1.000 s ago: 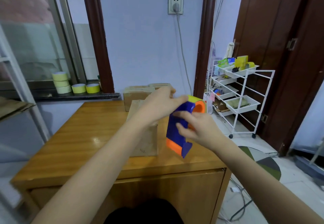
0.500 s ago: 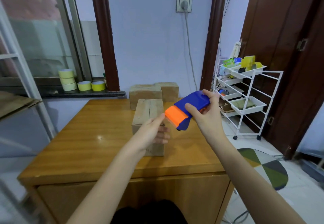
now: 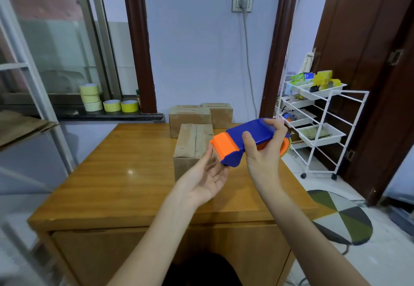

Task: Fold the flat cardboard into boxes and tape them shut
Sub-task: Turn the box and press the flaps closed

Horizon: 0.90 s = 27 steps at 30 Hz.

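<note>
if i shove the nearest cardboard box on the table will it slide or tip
Probably slides: the nearest cardboard box lies long and low on its broad face, and the wooden table looks glossy. It is likely light, possibly empty, though its contents are hidden. Its unsealed top seam suggests the flaps may flex.

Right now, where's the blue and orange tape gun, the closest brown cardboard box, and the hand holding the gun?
blue and orange tape gun (image 3: 251, 132), head view, blue body.
closest brown cardboard box (image 3: 193, 141), head view, top flaps.
right hand (image 3: 262, 158), head view, palm.
</note>
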Motion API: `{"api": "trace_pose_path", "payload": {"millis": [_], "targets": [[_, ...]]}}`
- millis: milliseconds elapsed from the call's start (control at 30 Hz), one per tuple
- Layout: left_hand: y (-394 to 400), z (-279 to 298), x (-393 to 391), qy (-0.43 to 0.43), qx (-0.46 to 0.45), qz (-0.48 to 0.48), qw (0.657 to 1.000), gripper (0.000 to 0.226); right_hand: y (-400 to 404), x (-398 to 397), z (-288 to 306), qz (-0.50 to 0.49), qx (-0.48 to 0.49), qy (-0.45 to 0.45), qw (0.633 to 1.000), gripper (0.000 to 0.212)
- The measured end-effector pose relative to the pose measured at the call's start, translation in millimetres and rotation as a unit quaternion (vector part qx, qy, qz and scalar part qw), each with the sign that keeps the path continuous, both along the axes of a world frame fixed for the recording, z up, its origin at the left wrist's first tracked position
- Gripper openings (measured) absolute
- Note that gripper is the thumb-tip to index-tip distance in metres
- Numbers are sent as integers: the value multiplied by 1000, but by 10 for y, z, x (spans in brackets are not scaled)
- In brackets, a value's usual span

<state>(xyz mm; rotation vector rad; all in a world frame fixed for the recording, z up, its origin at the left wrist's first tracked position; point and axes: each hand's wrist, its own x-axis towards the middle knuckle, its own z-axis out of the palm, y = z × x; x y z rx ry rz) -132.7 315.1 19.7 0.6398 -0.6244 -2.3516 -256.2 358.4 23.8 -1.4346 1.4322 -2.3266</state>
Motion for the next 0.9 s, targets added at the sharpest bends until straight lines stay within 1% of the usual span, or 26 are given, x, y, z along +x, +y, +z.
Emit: {"api": "trace_pose_path", "payload": {"millis": [67,100,233,267,333,400,500,633,733,800,900], "targets": [[-1,-16,1,16,42,-10,999,67,-14,35,-5,9,-7,-9,1000,45],[-4,-25,2,18,50,-11,999,65,-19,49,-10,14,-9,-14,1000,46],[7,-58,-8,12,40,13,999,42,-37,65,-17,11,-33,-15,999,47],[10,-59,-12,0,25,28,999,36,-39,74,-12,12,-33,-16,999,47],[7,-51,-22,-52,-33,71,996,24,-48,94,3,13,-29,-15,999,48],[8,-41,-41,-98,-100,120,983,23,-57,108,6,11,-25,-14,1000,49],[19,-24,-62,-122,-171,170,963,23,-71,117,-8,8,-25,-24,999,52],[59,4,-82,-125,-210,206,948,19,-80,141,-12,-2,-40,-43,998,53],[64,-7,-110,-163,-247,228,928,16,-82,164,-21,-1,-58,-49,997,55],[53,-20,-120,-193,-269,245,911,18,-89,172,-34,5,-69,-54,996,56],[32,-29,-111,-211,-292,260,896,21,-95,207,-39,13,-76,-56,995,56]]}}
